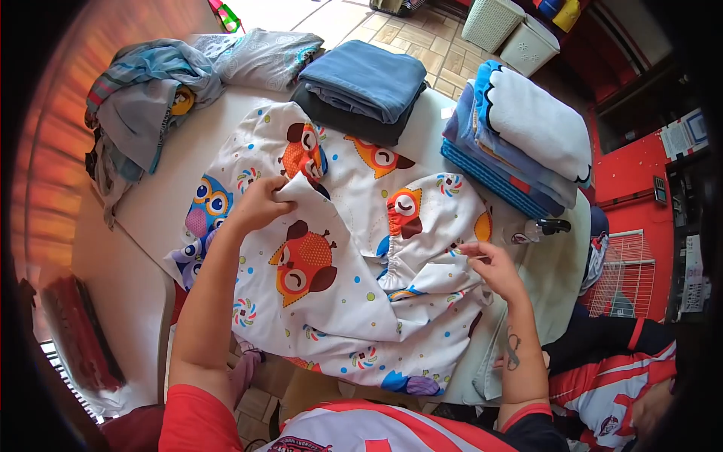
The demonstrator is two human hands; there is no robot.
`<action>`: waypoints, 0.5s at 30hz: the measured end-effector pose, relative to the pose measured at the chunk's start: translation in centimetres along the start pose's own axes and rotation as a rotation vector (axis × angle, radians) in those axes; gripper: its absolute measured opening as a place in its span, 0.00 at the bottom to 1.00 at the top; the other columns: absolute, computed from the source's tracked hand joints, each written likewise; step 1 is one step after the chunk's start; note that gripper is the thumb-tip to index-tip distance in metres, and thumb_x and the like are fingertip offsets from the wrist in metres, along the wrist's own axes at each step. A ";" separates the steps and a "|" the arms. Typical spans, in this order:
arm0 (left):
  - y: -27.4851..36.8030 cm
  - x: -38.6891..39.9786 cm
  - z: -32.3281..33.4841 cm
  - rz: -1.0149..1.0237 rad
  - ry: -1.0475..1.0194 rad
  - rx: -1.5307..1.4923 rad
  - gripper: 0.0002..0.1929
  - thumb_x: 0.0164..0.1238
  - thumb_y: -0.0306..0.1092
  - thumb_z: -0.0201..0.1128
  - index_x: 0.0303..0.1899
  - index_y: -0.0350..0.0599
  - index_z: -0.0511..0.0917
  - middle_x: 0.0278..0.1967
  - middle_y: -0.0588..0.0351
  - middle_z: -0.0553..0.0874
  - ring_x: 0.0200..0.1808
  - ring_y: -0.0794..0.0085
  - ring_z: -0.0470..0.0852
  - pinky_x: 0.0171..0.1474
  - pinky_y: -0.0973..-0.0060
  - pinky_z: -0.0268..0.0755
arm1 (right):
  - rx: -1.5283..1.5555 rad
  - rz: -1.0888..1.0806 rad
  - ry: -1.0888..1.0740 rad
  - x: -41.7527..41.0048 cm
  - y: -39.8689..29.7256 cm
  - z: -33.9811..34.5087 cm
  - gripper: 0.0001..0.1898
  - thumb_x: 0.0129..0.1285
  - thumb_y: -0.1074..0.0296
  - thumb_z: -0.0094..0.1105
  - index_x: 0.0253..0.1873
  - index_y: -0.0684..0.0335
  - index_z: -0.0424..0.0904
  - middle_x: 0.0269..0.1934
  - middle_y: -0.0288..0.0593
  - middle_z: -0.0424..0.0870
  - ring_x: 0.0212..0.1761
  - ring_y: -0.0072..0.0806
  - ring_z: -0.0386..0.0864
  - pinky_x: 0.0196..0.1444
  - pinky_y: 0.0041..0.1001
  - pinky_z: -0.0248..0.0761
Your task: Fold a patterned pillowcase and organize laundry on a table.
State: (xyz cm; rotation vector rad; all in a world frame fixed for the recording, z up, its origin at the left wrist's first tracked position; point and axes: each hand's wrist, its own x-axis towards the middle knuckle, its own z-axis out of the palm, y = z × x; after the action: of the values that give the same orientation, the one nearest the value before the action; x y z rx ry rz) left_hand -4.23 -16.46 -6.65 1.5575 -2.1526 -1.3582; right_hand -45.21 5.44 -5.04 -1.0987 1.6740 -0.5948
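Observation:
A white fitted sheet (350, 305) with an owl print and a gathered elastic edge lies loosely spread over the table in front of me. My left hand (265, 204) pinches a raised fold of it between thumb and fingers, left of the middle. Over the right part of the sheet is my right hand (491, 265), its thumb and fingertips close together near the cloth. Whether cloth is between those fingertips, I cannot tell.
Folded blue and dark cloths (364, 79) stand behind the sheet, folded towels (536, 118) at the back right beside a spray bottle (539, 229). Crumpled grey cloths (147, 107) lie back left. Another person (615, 373) is at the lower right, near the white table (149, 209).

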 end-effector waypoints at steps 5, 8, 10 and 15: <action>0.3 -2.9 -1.7 0.172 -0.082 -0.022 0.21 0.49 0.26 0.69 0.49 0.38 0.78 0.39 0.53 0.86 0.40 0.71 0.83 0.46 0.74 0.74 | -0.574 -0.146 0.251 -5.7 5.2 1.9 0.29 0.48 0.74 0.60 0.60 0.57 0.75 0.55 0.43 0.78 0.61 0.39 0.71 0.63 0.34 0.64; 1.4 -3.5 -1.9 0.164 -0.140 0.007 0.18 0.51 0.26 0.69 0.47 0.39 0.79 0.39 0.53 0.86 0.39 0.71 0.83 0.44 0.74 0.74 | -0.562 -0.093 0.317 -5.6 5.9 4.5 0.30 0.46 0.74 0.59 0.60 0.55 0.74 0.57 0.44 0.76 0.63 0.43 0.67 0.64 0.38 0.63; 2.3 -3.4 -1.8 0.116 -0.182 0.021 0.16 0.52 0.26 0.69 0.45 0.40 0.81 0.37 0.54 0.86 0.37 0.71 0.83 0.43 0.74 0.74 | -0.713 -0.030 0.403 -4.8 6.2 5.7 0.29 0.47 0.75 0.58 0.59 0.56 0.76 0.54 0.44 0.78 0.60 0.43 0.70 0.62 0.38 0.64; 5.2 -3.8 -0.7 0.150 -0.106 0.522 0.12 0.55 0.28 0.69 0.42 0.40 0.82 0.36 0.56 0.86 0.37 0.72 0.82 0.43 0.75 0.74 | -0.619 0.009 0.300 -5.7 7.0 4.8 0.24 0.48 0.77 0.55 0.54 0.59 0.79 0.49 0.47 0.81 0.53 0.43 0.77 0.56 0.35 0.68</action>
State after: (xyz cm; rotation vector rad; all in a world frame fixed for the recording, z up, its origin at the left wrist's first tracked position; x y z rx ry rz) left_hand -5.65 -13.48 -1.00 1.4532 -2.7858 -0.8920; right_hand -43.02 14.24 -9.70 -1.4858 2.2038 -0.2363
